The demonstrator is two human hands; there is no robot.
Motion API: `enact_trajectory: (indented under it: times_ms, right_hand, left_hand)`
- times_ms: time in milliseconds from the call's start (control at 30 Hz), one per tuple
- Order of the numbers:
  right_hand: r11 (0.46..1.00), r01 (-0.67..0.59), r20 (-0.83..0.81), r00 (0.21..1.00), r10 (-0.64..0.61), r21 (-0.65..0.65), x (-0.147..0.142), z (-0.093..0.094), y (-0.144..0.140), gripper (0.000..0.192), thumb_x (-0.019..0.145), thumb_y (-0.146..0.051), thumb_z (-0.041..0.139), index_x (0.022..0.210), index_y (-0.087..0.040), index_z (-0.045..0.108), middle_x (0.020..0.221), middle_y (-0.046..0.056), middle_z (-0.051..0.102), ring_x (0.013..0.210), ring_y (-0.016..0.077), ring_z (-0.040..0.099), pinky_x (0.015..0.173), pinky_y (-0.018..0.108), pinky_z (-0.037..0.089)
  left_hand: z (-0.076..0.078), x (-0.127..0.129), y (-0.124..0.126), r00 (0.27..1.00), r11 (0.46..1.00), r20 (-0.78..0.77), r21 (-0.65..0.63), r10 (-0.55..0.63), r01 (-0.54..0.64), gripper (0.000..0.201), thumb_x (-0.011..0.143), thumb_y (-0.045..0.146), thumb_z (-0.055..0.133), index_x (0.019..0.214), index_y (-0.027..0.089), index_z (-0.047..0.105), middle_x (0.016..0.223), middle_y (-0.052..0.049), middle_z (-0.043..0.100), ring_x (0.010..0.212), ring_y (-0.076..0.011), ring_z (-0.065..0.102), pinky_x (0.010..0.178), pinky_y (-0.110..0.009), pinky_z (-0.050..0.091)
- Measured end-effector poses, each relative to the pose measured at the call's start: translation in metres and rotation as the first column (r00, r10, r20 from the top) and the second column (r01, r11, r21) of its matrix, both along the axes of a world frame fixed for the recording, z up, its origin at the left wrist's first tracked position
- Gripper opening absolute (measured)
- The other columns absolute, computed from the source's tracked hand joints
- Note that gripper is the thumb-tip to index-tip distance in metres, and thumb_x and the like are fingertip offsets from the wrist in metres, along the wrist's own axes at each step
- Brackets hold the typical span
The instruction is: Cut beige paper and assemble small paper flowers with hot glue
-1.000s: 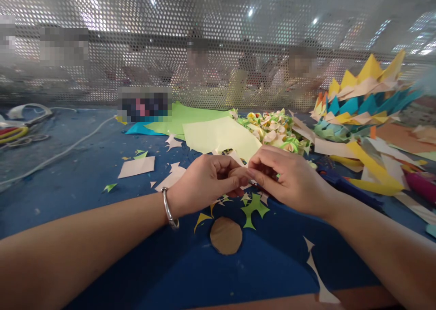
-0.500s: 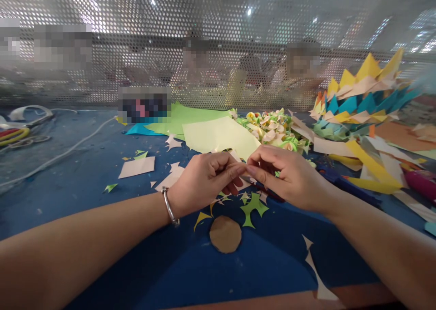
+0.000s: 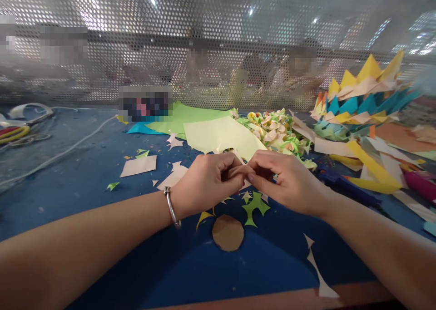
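Observation:
Fingertip to fingertip, my left hand and my right hand meet above the middle of the table. Both are closed in a pinch on a small piece of pale paper, mostly hidden by the fingers. Below them lies a round brown cardboard disc. Beside the disc are a green paper scrap and a yellow scrap. A pale pink cut scrap lies left of my left hand.
Behind my hands are a cream sheet, a green sheet and a heap of curled paper pieces. At right stand layered spiky paper work, yellow strips and a dark blue tool. A perforated metal screen closes the back.
My fingertips have drawn closer together, with the left fingers now overlapping the right ones. The view has shifted slightly; the things on the table lie as before.

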State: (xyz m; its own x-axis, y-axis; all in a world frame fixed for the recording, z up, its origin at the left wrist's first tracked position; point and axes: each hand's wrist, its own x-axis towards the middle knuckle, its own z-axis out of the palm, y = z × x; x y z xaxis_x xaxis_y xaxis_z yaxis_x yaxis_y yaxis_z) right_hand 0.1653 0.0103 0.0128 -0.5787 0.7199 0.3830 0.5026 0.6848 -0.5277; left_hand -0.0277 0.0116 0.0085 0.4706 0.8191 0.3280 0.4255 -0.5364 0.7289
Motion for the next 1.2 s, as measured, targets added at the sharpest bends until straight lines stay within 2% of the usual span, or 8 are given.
enact_trajectory:
  times_ms: [200,400,500,633,800,1000,1100,1200]
  right_hand:
    - [0.998,-0.006,0.004,1.000,0.006,0.057,-0.001,-0.001,-0.001,0.013,0.083,-0.011,0.054,0.071,-0.017,0.055,0.067,-0.002,0.048,0.059,0.0095,0.045,0.054,0.024,0.036]
    - [0.996,0.068,-0.004,0.998,-0.068,0.055,0.003,0.001,0.002,0.015,0.081,-0.011,0.055,0.068,-0.018,0.053,0.064,-0.003,0.044,0.058,0.0105,0.042,0.054,0.025,0.033]
    - [0.996,0.081,-0.005,0.997,-0.081,0.047,0.004,0.002,0.003,0.014,0.082,-0.013,0.056,0.069,-0.019,0.053,0.064,-0.003,0.045,0.057,0.0105,0.041,0.053,0.025,0.033]
    - [0.998,0.058,0.011,0.998,-0.058,0.012,0.002,0.001,0.001,0.013,0.079,-0.010,0.054,0.069,-0.019,0.052,0.067,-0.003,0.047,0.058,0.0100,0.043,0.054,0.024,0.034]
    - [0.999,0.041,0.059,0.997,-0.043,0.034,-0.001,-0.002,0.002,0.015,0.078,-0.012,0.054,0.066,-0.019,0.049,0.063,-0.004,0.044,0.055,0.0090,0.041,0.053,0.024,0.031]
    - [0.995,0.073,0.091,0.993,-0.079,0.065,0.003,-0.003,0.005,0.009,0.075,-0.012,0.054,0.069,-0.018,0.052,0.064,-0.003,0.048,0.056,0.0101,0.044,0.054,0.024,0.032]
    - [0.968,0.159,0.071,0.982,-0.175,0.196,0.009,-0.001,0.007,0.009,0.078,-0.013,0.055,0.071,-0.019,0.054,0.065,-0.002,0.049,0.058,0.0112,0.046,0.054,0.024,0.034]
    - [0.925,0.170,0.053,0.979,-0.199,0.341,0.010,0.000,0.006,0.007,0.082,-0.014,0.055,0.078,-0.019,0.056,0.073,0.000,0.055,0.058,0.0111,0.047,0.056,0.025,0.039]
  left_hand:
    - [0.001,0.000,0.001,0.996,0.999,-0.083,0.050,0.027,-0.023,0.019,0.070,0.013,0.059,0.056,0.017,0.047,0.051,0.007,0.043,0.049,-0.0062,0.035,0.048,-0.021,0.031]
    - [0.005,-0.009,0.009,0.993,0.996,-0.079,-0.014,0.084,-0.085,0.009,0.069,0.016,0.058,0.061,0.019,0.056,0.051,0.003,0.051,0.049,-0.0096,0.042,0.046,-0.024,0.030]
    - [0.007,-0.008,0.008,0.999,0.998,0.000,-0.034,0.053,-0.053,0.003,0.075,0.019,0.060,0.077,0.018,0.060,0.065,0.000,0.061,0.057,-0.0115,0.052,0.051,-0.023,0.038]
    - [0.005,-0.001,0.004,0.996,0.997,0.087,-0.068,-0.012,0.018,0.023,0.079,0.026,0.065,0.099,0.016,0.058,0.078,-0.002,0.066,0.066,-0.0125,0.058,0.059,-0.024,0.045]
    - [0.001,0.000,0.007,0.996,0.978,0.063,-0.193,-0.062,0.074,0.009,0.081,0.023,0.064,0.086,0.015,0.065,0.068,0.000,0.064,0.062,-0.0109,0.056,0.056,-0.022,0.042]
    - [0.002,-0.006,0.013,0.986,0.913,0.151,-0.390,-0.066,0.121,0.004,0.074,0.017,0.069,0.072,0.015,0.066,0.064,0.001,0.066,0.060,-0.0099,0.058,0.058,-0.021,0.043]
    - [0.001,-0.006,0.013,0.954,0.856,0.291,-0.507,0.067,0.095,0.015,0.074,0.024,0.074,0.070,0.015,0.063,0.070,-0.002,0.070,0.063,-0.0100,0.060,0.058,-0.021,0.043]
    - [0.001,-0.003,0.012,0.868,0.752,0.433,-0.649,0.244,0.112,0.020,0.078,0.029,0.074,0.070,0.016,0.060,0.077,-0.003,0.071,0.067,-0.0096,0.061,0.060,-0.020,0.045]
